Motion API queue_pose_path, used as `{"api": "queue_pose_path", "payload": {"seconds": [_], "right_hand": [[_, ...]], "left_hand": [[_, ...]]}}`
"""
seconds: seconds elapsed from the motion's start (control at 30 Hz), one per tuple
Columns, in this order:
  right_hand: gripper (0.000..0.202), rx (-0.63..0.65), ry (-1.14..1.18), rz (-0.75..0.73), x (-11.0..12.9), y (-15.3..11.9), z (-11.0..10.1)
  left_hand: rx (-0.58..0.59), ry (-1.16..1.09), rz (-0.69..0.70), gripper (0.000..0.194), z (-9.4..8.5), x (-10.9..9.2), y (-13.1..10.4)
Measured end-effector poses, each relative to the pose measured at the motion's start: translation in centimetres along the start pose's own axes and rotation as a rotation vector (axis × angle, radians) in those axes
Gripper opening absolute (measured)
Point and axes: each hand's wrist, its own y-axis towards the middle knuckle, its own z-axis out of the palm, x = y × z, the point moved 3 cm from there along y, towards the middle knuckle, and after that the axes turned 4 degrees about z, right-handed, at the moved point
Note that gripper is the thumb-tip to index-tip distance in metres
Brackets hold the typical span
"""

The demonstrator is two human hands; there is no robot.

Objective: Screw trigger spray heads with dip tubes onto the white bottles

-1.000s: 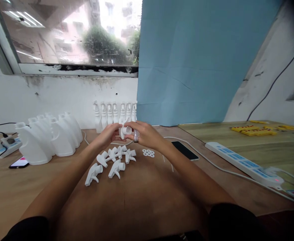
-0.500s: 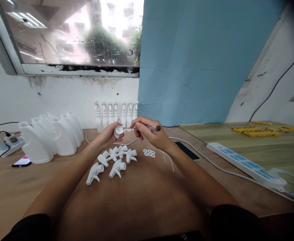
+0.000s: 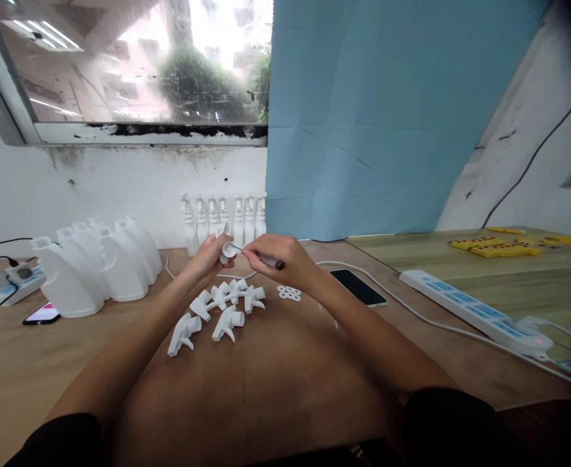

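A white spray head (image 3: 227, 251) is held by my left hand (image 3: 206, 259), its round opening turned toward me. My right hand (image 3: 280, 258) grips a thin tool with a dark-ended handle (image 3: 270, 261), and the tool's tip is at the opening of the spray head. Below the hands, several white spray heads (image 3: 228, 324) lie on the brown table (image 3: 266, 389). Several small white rings (image 3: 289, 293) lie to their right, below my right hand. Part of a thin white tube shows beside my right forearm.
White bottles (image 3: 76, 279) stand at the left, near a lit phone (image 3: 42, 314) and plugs. More spray bottles (image 3: 238, 220) line the wall. On the right are a dark phone (image 3: 358, 287), a white power strip (image 3: 475, 313), a cable and yellow pieces (image 3: 504, 250).
My right hand has moved slightly left and turned, bringing the tool closer in and tilting its handle down to the right. The right forearm now covers more of the thin tubes.
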Motion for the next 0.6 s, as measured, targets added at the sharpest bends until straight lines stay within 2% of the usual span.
{"api": "queue_pose_path", "payload": {"seconds": [0.13, 0.23, 0.3, 0.4, 0.6], "right_hand": [[0.026, 0.023, -0.191, -0.085, 0.2, -0.1, 0.4], [0.026, 0.002, -0.178, -0.089, 0.2, -0.1, 0.7], [0.025, -0.028, -0.084, -0.062, 0.1, -0.1, 0.7], [0.024, -0.073, 0.108, 0.060, -0.1, -0.1, 0.1], [0.024, 0.009, 0.519, 0.317, -1.0, 0.0, -1.2]], "left_hand": [[-0.049, 0.040, 0.099, 0.031, 0.0, -0.5, -0.2], [-0.079, 0.079, 0.156, 0.036, 0.2, -1.0, -0.6], [-0.085, 0.099, 0.179, 0.037, 0.3, -1.4, -0.8], [-0.070, 0.126, 0.184, 0.034, 0.3, -2.0, -1.0], [0.056, 0.164, 0.108, 0.029, 0.7, -2.1, -1.3]]}}
